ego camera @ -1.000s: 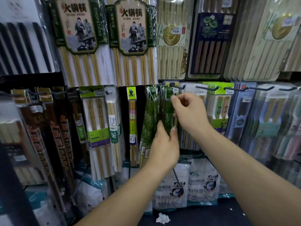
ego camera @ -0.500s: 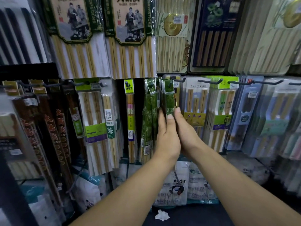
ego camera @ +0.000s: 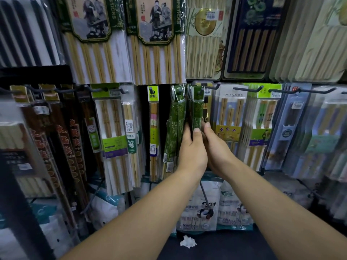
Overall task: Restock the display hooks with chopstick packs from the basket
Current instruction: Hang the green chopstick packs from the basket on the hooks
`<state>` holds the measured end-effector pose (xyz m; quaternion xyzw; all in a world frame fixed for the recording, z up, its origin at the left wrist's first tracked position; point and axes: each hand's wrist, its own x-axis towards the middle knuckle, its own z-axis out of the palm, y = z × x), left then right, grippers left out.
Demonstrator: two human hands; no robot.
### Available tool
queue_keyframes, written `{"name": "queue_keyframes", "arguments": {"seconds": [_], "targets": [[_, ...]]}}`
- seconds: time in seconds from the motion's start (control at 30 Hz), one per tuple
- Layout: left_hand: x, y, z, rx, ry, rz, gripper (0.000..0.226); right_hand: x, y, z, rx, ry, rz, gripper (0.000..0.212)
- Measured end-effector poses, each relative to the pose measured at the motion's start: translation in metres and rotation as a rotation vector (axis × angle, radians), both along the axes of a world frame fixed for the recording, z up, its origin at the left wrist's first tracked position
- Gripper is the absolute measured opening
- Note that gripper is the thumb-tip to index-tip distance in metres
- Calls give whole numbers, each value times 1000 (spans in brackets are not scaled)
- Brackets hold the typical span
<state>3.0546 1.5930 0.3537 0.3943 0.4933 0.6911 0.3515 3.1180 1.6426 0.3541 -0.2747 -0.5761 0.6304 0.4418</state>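
Left hand [ego camera: 191, 151], right hand [ego camera: 216, 147] around green packs [ego camera: 198, 111]

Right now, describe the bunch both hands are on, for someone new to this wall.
Follow the lower row of black wire hooks. Mid-row hang two bunches of narrow dark-green chopstick packs. It is the right bunch, gripped by left hand and right hand, beside the white JOY-HER pack.

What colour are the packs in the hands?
Green with pale print. The head view shows the green packs between the left hand and the right hand.
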Motion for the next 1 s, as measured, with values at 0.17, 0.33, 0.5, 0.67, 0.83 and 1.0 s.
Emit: {"name": "queue_keyframes", "arguments": {"seconds": [0.17,0.33,0.5,0.67,0.83,1.0], "targets": [[-10,-43,-28,-142,170,-146,59,28,-26,-37,60,-92,-118,29],[-38,-105,-89,-296,331,-318,58,47,-68,-122,21,-383,-364,26],[-89,-155,-159,-443,486,-316,12,40,-125,-200,254,-705,-312,21],[-158,-203,-234,-604,602,-84,15,13,-173,-261,403,-1018,92,8],[-218,-249,-316,-850,758,187,33,-19,-206,-372,227,-1307,608,18],[-243,-292,-373,-1056,610,164,38,-38,-229,-463,135,-1476,705,29]]}}
